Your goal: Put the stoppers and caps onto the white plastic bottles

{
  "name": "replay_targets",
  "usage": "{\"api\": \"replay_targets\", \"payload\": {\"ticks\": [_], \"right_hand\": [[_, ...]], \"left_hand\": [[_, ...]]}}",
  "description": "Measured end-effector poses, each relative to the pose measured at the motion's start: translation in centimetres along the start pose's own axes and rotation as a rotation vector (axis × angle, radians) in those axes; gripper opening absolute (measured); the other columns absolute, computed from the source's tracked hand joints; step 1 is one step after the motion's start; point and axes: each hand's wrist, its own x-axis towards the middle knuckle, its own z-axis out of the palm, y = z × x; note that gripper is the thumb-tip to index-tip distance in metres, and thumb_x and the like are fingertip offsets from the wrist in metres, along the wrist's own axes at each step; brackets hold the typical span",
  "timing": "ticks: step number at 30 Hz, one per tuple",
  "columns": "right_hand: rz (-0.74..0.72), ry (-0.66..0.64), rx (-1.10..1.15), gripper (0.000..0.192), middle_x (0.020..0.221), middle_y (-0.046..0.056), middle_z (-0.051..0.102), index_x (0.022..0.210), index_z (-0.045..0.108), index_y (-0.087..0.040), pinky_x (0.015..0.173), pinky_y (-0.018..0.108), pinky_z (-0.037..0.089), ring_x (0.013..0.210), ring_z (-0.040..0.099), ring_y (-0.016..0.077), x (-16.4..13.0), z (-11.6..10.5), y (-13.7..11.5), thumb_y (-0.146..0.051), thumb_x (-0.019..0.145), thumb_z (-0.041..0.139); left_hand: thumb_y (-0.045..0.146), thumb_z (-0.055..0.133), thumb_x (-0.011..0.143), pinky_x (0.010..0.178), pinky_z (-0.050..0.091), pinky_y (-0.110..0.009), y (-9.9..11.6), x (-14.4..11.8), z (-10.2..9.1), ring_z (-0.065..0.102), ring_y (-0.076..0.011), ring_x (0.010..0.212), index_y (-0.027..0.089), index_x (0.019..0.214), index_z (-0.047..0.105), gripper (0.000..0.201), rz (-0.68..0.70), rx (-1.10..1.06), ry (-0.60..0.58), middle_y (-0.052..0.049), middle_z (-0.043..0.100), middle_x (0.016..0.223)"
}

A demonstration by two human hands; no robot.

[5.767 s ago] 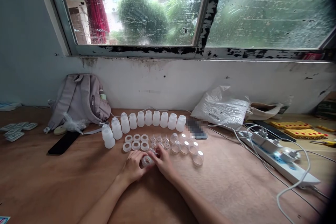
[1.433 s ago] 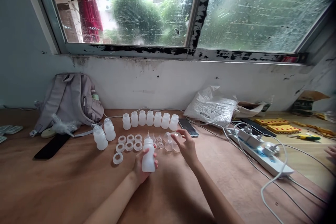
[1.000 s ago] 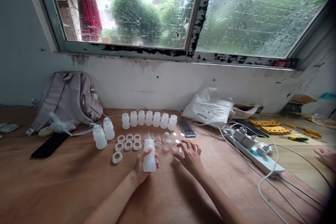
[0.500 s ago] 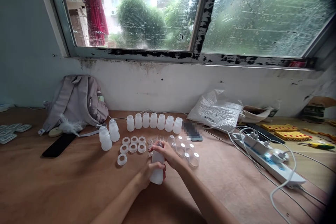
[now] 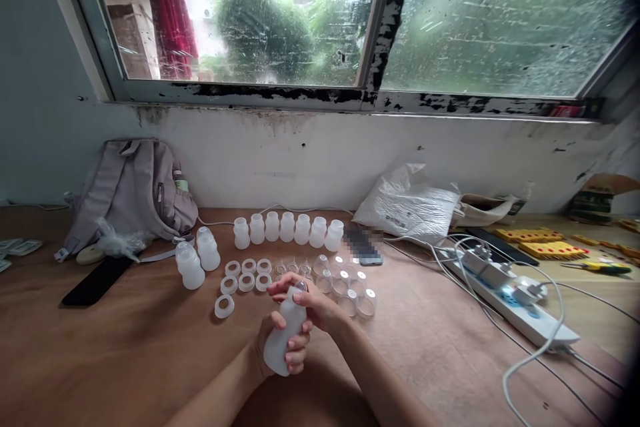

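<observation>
Far left: flat pale packs [image 5: 24,247] lie near the edge of the view on the brown desk [image 5: 125,360].
Backpack side: a grey backpack [image 5: 133,190] leans against the wall; a crumpled clear bag [image 5: 119,240] lies before it, and a flat black device [image 5: 95,283] rests just in front.
Topped pair: two frosted bottles [image 5: 190,270] stand upright just beside each other, well apart from the row behind.
Rings: white rings [image 5: 225,315] lie flat, six in two rows and one nearer the person.
Row at rear: seven uncapped bottles [image 5: 287,230] stand upright in a line.
Left hand: the left hand [image 5: 261,343], fingers and thumb wrapped closely round the body, grasps the held bottle [image 5: 284,340].
Held bottle: in front of the rings and small clear teats [image 5: 305,269], tilted, its top toward the right hand.
Right hand: the right hand [image 5: 323,308] is half curled about the bottle's top, by a clear dome [image 5: 301,285]; the fingers partly hide the contact, so whether it grips cannot be told.
Clear caps: a cluster of transparent caps [image 5: 367,303] stands right of the teats.
Right side: a silvery bag [image 5: 407,207], a white power strip [image 5: 523,307] with cables, and yellow blocks [image 5: 557,251].
</observation>
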Motion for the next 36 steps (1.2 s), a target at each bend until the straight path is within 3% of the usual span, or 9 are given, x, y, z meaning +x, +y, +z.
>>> {"api": "replay_targets", "payload": {"ticks": [5,8,13,17,21,25,28,31,36], "right_hand": [[0.026,0.164,-0.026,0.032,0.075,0.000,0.055,0.079,0.055,-0.019,0.057,0.020,0.041,0.067,0.053,0.0120,0.1,-0.8,1.2,-0.039,0.059,0.069],[0.013,0.152,0.000,0.035,0.074,0.001,0.054,0.074,0.056,-0.017,0.051,0.018,0.039,0.063,0.051,0.0111,0.0,-1.2,1.6,-0.041,0.054,0.072],[-0.001,0.069,0.040,0.043,0.084,0.003,0.056,0.074,0.062,-0.015,0.056,0.019,0.040,0.066,0.050,0.0110,-0.4,-2.0,1.5,-0.044,0.045,0.075],[0.081,-0.008,0.090,0.053,0.076,0.002,0.059,0.088,0.064,-0.015,0.051,0.019,0.038,0.059,0.051,0.0105,-0.5,-2.8,1.7,-0.042,0.044,0.076],[0.089,-0.035,0.169,0.060,0.091,0.007,0.061,0.105,0.058,-0.015,0.067,0.024,0.043,0.081,0.056,0.0161,-0.5,-2.6,1.3,-0.035,0.051,0.075],[0.078,-0.068,0.243,0.072,0.109,0.009,0.057,0.118,0.048,-0.020,0.076,0.028,0.043,0.100,0.053,0.0200,-0.7,-1.8,0.5,-0.032,0.052,0.074],[0.021,0.020,0.231,0.055,0.108,0.009,0.058,0.110,0.051,-0.022,0.070,0.030,0.047,0.094,0.056,0.0209,-0.6,-1.5,0.5,-0.037,0.060,0.067],[-0.047,0.173,0.190,0.027,0.094,0.004,0.061,0.086,0.058,-0.021,0.054,0.024,0.047,0.074,0.058,0.0154,-0.2,-1.5,0.8,-0.042,0.070,0.059],[-0.049,0.275,0.210,0.021,0.071,0.000,0.054,0.071,0.057,-0.017,0.035,0.016,0.036,0.048,0.046,0.0071,0.0,-2.0,0.9,-0.037,0.068,0.063]], "left_hand": [[0.031,0.049,0.062,0.041,0.024,-0.022,0.3,-0.1,0.0,0.042,-0.0073,0.039,0.012,0.083,0.047,0.029,0.055,0.050,0.060,0.004,0.043,0.051],[0.028,0.047,0.060,0.042,0.028,-0.024,0.4,-0.2,0.2,0.048,-0.0105,0.043,0.011,0.085,0.049,0.031,0.041,0.114,0.104,0.001,0.047,0.053],[0.023,0.048,0.055,0.044,0.032,-0.025,0.2,-0.2,0.8,0.051,-0.0127,0.045,0.009,0.087,0.050,0.035,0.017,0.183,0.165,0.000,0.050,0.054],[0.026,0.049,0.057,0.042,0.031,-0.024,0.2,-0.4,0.6,0.049,-0.0115,0.042,0.010,0.085,0.050,0.031,0.010,0.154,0.096,0.000,0.049,0.052],[0.034,0.049,0.060,0.040,0.028,-0.022,0.2,-0.5,-0.1,0.044,-0.0096,0.036,0.014,0.082,0.048,0.030,0.016,0.109,0.013,0.003,0.046,0.047],[0.039,0.048,0.061,0.038,0.026,-0.021,0.3,-0.4,-0.3,0.038,-0.0084,0.032,0.016,0.082,0.047,0.031,0.028,0.114,-0.020,0.005,0.042,0.044],[0.037,0.048,0.061,0.038,0.026,-0.020,0.6,-0.3,0.1,0.038,-0.0078,0.033,0.015,0.085,0.048,0.033,0.081,0.110,0.000,0.005,0.044,0.047],[0.032,0.048,0.061,0.039,0.031,-0.021,0.8,-0.3,0.4,0.045,-0.0097,0.039,0.013,0.089,0.050,0.034,0.077,0.129,0.074,0.002,0.049,0.052],[0.030,0.047,0.065,0.042,0.037,-0.023,0.7,-0.3,0.6,0.051,-0.0119,0.044,0.012,0.096,0.050,0.036,0.060,0.162,0.168,0.000,0.053,0.056]]}}
